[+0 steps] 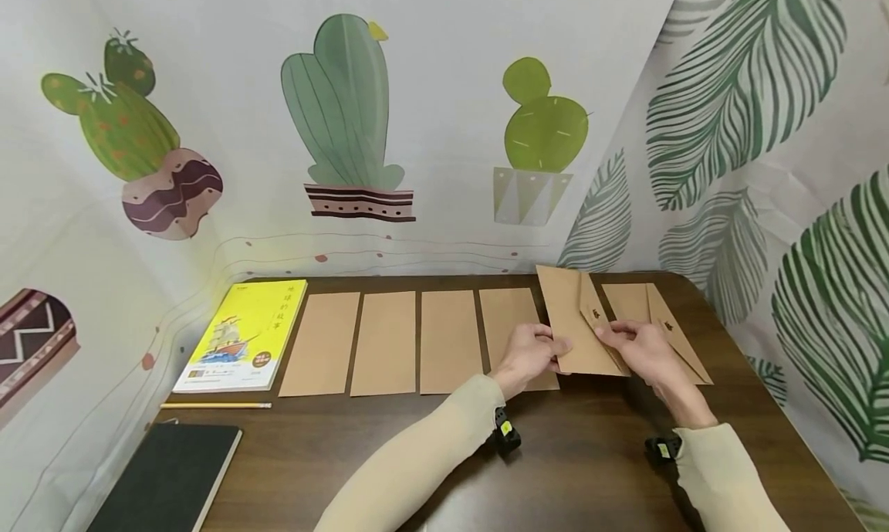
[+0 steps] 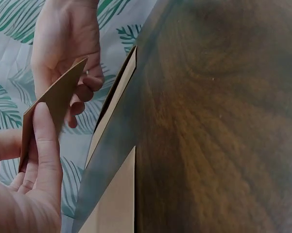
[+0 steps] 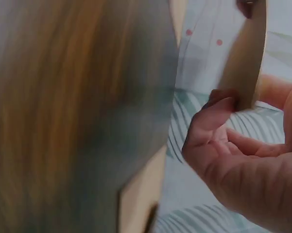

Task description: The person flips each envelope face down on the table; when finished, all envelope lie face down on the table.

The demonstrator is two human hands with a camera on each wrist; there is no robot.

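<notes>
A brown paper envelope is held up off the table, its pointed flap with small dark print facing up. My left hand pinches its lower left part between thumb and fingers. At the envelope's right side, by the flap, my right hand pinches the paper. In the left wrist view the envelope shows nearly edge-on, with the left thumb flat on it. The right wrist view has the right fingers at the envelope's lower corner.
Several plain brown envelopes lie in a row to the left; one with a printed flap lies at right. A yellow book, pencil and black notebook are at the table's left. A patterned cloth hangs behind.
</notes>
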